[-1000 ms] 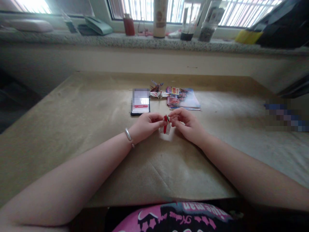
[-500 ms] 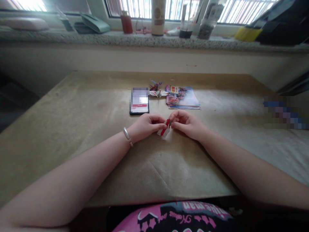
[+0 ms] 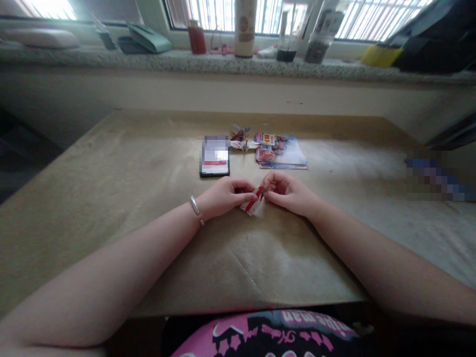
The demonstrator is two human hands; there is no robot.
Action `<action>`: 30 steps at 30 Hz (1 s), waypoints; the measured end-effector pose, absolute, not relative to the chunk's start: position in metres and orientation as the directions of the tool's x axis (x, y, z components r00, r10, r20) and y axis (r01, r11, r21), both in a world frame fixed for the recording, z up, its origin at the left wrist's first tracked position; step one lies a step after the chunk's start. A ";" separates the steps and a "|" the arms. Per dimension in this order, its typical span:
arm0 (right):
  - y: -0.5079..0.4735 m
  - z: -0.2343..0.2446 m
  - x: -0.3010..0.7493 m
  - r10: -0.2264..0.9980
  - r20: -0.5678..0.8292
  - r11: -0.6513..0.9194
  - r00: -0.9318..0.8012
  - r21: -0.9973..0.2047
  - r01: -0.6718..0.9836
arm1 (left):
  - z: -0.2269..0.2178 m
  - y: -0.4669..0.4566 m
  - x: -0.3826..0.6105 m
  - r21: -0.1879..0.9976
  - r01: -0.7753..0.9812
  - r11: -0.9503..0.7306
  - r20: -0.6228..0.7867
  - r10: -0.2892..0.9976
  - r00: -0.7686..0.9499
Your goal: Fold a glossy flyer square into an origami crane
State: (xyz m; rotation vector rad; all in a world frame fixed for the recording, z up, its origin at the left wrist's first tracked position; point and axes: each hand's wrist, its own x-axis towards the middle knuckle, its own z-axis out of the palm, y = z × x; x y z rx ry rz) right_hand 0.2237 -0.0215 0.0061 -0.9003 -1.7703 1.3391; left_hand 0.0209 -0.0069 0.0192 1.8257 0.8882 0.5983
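Observation:
A small folded piece of red and white paper (image 3: pixel 252 204) is between my two hands, just above the table. My left hand (image 3: pixel 226 198), below a silver bangle (image 3: pixel 194 205), pinches its left side between thumb and fingers. My right hand (image 3: pixel 290 193) grips the upper right corner with thumb and fingertips, the fingers curled. Beyond my hands lie folded paper cranes (image 3: pixel 244 145), one whitish and one darker behind it. A phone (image 3: pixel 214 168) with a lit screen is to their left. To their right is a stack of printed paper sheets (image 3: pixel 286 151).
A pale brown cover lies over the table (image 3: pixel 167 277). Along the stone windowsill (image 3: pixel 156 59) stand a red bottle (image 3: pixel 197 38), a tall cream bottle (image 3: pixel 244 29) and other items. A blurred bluish object (image 3: pixel 442 178) is at the table's right edge.
The folded paper has tilted slightly, its lower end now a little further left. Both hands keep their pinch and have barely moved. The camera view has shifted slightly.

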 end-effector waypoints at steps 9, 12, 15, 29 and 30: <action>-0.021 0.004 0.223 0.867 0.148 0.229 -0.476 -0.967 0.116 | 0.020 -0.007 0.020 0.911 0.309 -0.271 0.024 0.785 0.619; -0.022 0.004 0.223 0.866 0.163 0.249 -0.474 -0.960 0.126 | 0.020 -0.008 0.020 0.908 0.308 -0.284 0.036 0.785 0.618; -0.024 0.005 0.224 0.864 0.160 0.265 -0.478 -0.951 0.161 | 0.020 -0.008 0.021 0.906 0.315 -0.284 0.032 0.786 0.617; -0.026 0.010 0.223 0.877 0.212 0.369 -0.431 -0.871 0.323 | 0.017 -0.008 0.021 0.918 0.298 -0.263 0.037 0.802 0.596; -0.025 0.010 0.224 0.874 0.223 0.384 -0.432 -0.862 0.332 | 0.017 -0.008 0.021 0.918 0.298 -0.263 0.038 0.805 0.592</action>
